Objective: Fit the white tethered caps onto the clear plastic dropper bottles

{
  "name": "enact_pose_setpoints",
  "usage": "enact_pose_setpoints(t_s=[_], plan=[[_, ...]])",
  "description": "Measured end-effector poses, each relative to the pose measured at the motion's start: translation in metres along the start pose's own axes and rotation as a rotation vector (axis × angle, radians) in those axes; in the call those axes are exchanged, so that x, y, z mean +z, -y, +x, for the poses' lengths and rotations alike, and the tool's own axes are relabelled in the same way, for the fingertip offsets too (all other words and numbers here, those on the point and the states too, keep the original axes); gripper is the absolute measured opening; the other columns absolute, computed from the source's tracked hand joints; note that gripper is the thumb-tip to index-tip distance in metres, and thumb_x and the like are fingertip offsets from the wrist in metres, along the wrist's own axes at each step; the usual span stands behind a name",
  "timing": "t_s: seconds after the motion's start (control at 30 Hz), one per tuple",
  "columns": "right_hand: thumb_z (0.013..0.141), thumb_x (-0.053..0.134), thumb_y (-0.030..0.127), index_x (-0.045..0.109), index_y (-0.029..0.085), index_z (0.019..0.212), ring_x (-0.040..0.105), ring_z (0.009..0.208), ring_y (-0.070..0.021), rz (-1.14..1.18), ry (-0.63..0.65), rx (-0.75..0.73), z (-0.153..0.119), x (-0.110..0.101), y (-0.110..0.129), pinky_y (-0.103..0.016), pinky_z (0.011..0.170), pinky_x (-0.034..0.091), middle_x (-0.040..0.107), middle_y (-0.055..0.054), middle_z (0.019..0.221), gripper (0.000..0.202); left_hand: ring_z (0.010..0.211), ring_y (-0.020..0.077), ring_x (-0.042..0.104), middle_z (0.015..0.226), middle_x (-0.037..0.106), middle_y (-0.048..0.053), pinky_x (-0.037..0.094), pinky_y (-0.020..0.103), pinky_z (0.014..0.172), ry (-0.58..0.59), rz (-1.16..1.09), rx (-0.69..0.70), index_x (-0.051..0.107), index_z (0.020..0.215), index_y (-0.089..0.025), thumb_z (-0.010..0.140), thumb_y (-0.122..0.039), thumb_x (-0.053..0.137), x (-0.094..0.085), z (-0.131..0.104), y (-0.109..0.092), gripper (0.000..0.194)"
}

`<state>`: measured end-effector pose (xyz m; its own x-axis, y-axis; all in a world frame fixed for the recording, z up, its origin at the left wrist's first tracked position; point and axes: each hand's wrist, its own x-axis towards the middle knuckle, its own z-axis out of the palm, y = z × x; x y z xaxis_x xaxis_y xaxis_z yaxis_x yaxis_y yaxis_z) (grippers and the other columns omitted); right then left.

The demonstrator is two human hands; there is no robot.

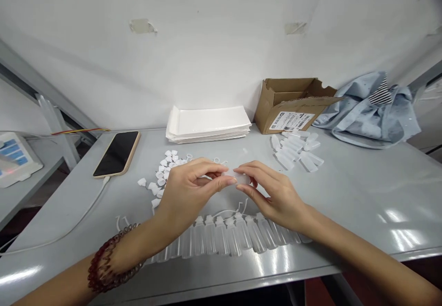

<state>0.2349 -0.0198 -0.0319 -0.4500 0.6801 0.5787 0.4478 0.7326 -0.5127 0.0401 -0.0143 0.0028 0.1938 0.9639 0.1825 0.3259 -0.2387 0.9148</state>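
My left hand (pixel 195 184) and my right hand (pixel 271 188) meet over the middle of the grey table. Between their fingertips they hold a small translucent bottle (pixel 243 178), lying sideways; its left end is partly hidden by my left fingers. Small white caps (pixel 160 176) are scattered beside and behind my left hand. Below both hands, several capped translucent bottles (pixel 221 237) lie in a row along the front edge, with thin white tubes near their tops. More translucent bottles (pixel 297 149) lie in a loose pile behind my right hand.
A phone (pixel 116 154) with a white cable lies at the left of the table (pixel 362 195). Against the wall stand a stack of white trays (pixel 210 122) and an open cardboard box (pixel 293 108). Light blue cloth (pixel 373 112) rests at the back right.
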Motion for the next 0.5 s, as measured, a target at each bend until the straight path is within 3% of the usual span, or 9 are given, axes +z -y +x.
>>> enact_pose_setpoints(t_s=[0.2, 0.33, 0.4, 0.5], plan=[[0.090, 0.054, 0.012, 0.057, 0.009, 0.111, 0.058, 0.082, -0.0163, 0.080, 0.003, 0.062, -0.003, 0.006, 0.002, -0.029, 0.069, 0.049, 0.062, -0.011, 0.093, 0.021, 0.057, 0.0101, 0.059, 0.064, 0.066, -0.003, 0.048, 0.021, 0.052, 0.059, 0.149, 0.043, 0.073, 0.072, -0.022, 0.080, -0.034, 0.068, 0.004, 0.002, 0.004, 0.016], [0.092, 0.054, 0.021, 0.062, 0.012, 0.105, 0.055, 0.073, -0.0139, 0.242, 0.047, 0.293, 0.000, 0.002, 0.010, -0.027, 0.064, 0.045, 0.062, -0.006, 0.085, 0.018, 0.058, 0.0111, 0.061, 0.070, 0.067, -0.002, 0.049, 0.021, 0.050, 0.100, 0.230, 0.053, 0.073, 0.081, -0.021, 0.076, -0.039, 0.072, 0.000, 0.002, 0.004, 0.019], [0.092, 0.053, 0.026, 0.064, 0.015, 0.104, 0.054, 0.072, -0.0132, 0.381, 0.094, 0.442, 0.003, -0.002, 0.013, -0.027, 0.063, 0.045, 0.063, -0.005, 0.086, 0.020, 0.057, 0.0112, 0.061, 0.074, 0.068, -0.001, 0.050, 0.022, 0.050, 0.091, 0.284, 0.074, 0.072, 0.091, -0.019, 0.070, -0.042, 0.076, -0.006, -0.001, 0.001, 0.031], [0.091, 0.054, 0.031, 0.065, 0.017, 0.102, 0.052, 0.070, -0.0117, 0.619, 0.172, 0.603, 0.005, -0.009, 0.015, -0.026, 0.063, 0.045, 0.063, -0.003, 0.087, 0.021, 0.064, 0.0124, 0.062, 0.081, 0.069, 0.000, 0.051, 0.022, 0.052, -0.002, 0.371, 0.249, 0.071, 0.095, -0.020, 0.073, -0.039, 0.075, -0.019, -0.004, -0.007, 0.029]])
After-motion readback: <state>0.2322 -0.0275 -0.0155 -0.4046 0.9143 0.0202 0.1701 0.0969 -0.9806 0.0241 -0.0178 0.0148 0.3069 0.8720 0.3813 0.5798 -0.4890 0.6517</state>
